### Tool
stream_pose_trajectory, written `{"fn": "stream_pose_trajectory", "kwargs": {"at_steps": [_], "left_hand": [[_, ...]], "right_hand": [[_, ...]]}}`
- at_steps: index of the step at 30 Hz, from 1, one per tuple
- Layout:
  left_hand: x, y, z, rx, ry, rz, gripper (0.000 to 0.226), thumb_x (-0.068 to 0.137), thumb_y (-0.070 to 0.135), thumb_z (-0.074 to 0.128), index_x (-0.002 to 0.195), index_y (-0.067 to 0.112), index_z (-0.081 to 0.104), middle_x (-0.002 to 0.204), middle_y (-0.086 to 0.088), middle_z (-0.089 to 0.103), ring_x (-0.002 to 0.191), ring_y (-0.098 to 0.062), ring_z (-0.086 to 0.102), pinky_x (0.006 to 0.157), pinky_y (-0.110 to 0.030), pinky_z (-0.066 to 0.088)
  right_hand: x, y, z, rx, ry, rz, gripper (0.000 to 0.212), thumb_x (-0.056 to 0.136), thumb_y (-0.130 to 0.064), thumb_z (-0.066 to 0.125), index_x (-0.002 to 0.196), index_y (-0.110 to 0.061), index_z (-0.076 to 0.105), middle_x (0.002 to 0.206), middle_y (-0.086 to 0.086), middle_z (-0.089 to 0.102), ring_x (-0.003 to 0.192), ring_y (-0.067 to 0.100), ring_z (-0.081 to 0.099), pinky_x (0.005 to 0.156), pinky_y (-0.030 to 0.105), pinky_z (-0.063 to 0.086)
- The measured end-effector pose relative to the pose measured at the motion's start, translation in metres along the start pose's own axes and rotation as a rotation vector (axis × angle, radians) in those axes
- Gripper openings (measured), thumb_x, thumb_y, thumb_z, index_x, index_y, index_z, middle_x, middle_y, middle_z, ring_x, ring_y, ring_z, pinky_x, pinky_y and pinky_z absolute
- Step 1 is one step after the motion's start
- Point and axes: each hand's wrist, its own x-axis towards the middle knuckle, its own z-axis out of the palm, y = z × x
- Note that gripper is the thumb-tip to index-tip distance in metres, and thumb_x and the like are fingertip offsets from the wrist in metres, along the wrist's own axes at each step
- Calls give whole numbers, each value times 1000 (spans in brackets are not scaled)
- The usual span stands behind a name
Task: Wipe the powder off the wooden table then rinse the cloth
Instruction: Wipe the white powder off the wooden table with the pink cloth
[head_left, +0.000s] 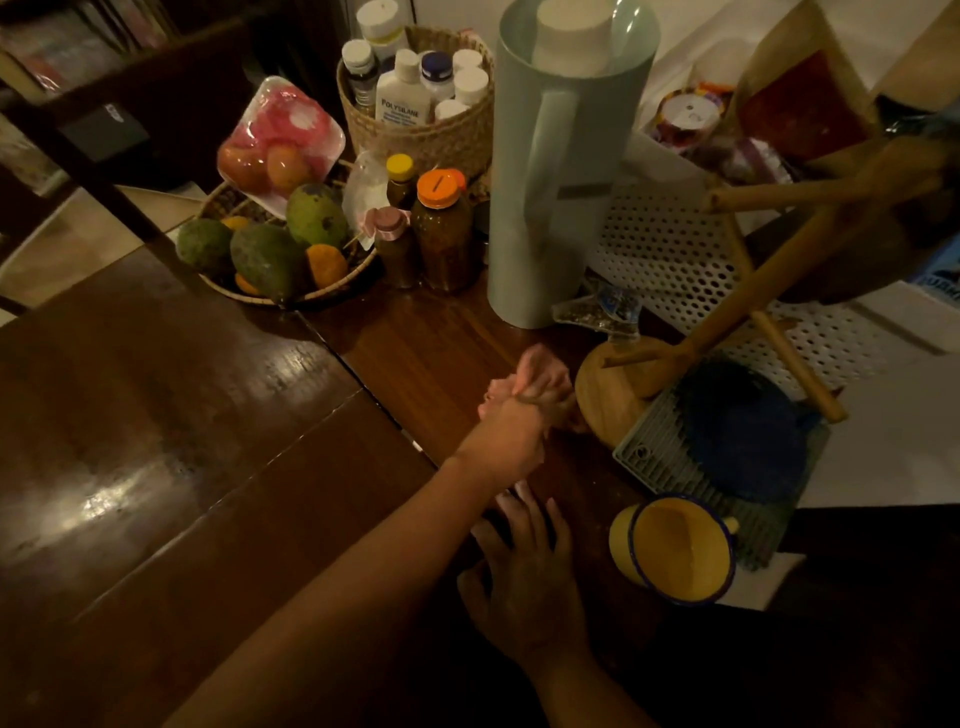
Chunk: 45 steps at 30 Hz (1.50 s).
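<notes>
Dim light; logged from the left. Bare dark counter (156, 415) fills the left half, with glare patches and no powder we can make out. Fruit basket (317, 299) and sauce jars (441, 234) stand at the far edge, which we judge leaves the middle free for wiping. Left hand (511, 423) reaches to the centre, fingers curled round a bunched pinkish cloth (540, 371). The cloth sticks out past the knuckles on the far side and seems pressed to the wood, though blur hides the contact. Bunched, we judge, it makes a firm pad that gathers powder rather than spreading it. Right hand (524, 566) lies nearer us, just beside the left forearm, palm down, fingers spread flat on the counter, holding nothing; probably a brace for the reach. The cloth lies beyond it, apart. Round wooden stand base (605, 400) sits close to the cloth's right; yellow mug (675, 545) is just right of the right hand. Both crowd the stroke. Rinse not yet begun
</notes>
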Motion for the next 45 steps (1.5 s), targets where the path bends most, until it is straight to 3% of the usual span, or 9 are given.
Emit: {"fn": "stream_pose_trajectory", "kwargs": {"at_steps": [3,7,11,14,17,24,32,42,45], "left_hand": [[-19,-16,-20,-55,-105,116,47,85,3,59,126,24,66,149,1,48,148,-12,12,122,-39,-8],[-59,-64,-58,-148,43,-261,54,80,-5,65,126,23,66,141,1,56,140,-13,36,116,-45,32],[-100,-82,-63,-48,288,-456,65,79,-1,70,135,29,59,151,5,44,151,-18,16,120,-55,17],[-130,-47,-52,-53,241,-428,62,82,-3,65,135,27,59,148,10,41,147,3,9,123,-45,5],[-150,-36,-51,-93,97,-243,63,79,-9,61,133,24,62,150,7,43,148,-6,16,122,-32,-6],[-76,-130,-79,31,125,-648,66,85,17,62,147,31,42,159,-7,32,150,-40,7,116,-67,14],[-11,-124,-101,233,125,-747,58,94,14,55,149,14,36,157,-11,31,141,-41,28,111,-57,27],[-66,-119,-91,23,29,-160,60,85,-4,56,139,23,56,150,-2,48,146,-28,31,116,-51,21],[-77,-131,-102,-59,88,-308,63,84,-7,56,136,27,58,147,4,51,143,-20,35,118,-52,26]], "right_hand": [[2,0,-1,-31,-26,19,65,72,-45,54,137,-38,52,147,7,52,145,29,38,113,53,24],[2,-4,-2,-13,-26,43,62,73,-39,53,135,-39,57,151,7,49,146,28,39,116,52,22],[1,-4,-2,-18,2,40,61,75,-37,51,136,-38,57,151,7,49,146,28,39,116,53,23],[0,-3,-1,-28,1,44,61,75,-37,51,135,-38,58,151,8,49,146,28,38,116,54,24],[1,-4,0,-31,2,40,61,75,-37,51,135,-38,57,151,7,49,147,28,37,116,54,24],[1,-4,2,-71,18,53,59,79,-39,46,138,-40,51,154,7,46,148,27,35,116,57,31],[0,-1,6,-76,74,33,59,80,-36,49,139,-37,51,155,7,44,150,27,32,118,54,23],[1,-5,4,-101,58,45,58,81,-35,46,139,-38,50,152,8,46,148,28,34,115,57,30],[2,-6,3,-106,58,50,58,81,-35,45,138,-38,51,152,8,47,148,28,35,114,58,33]]}}
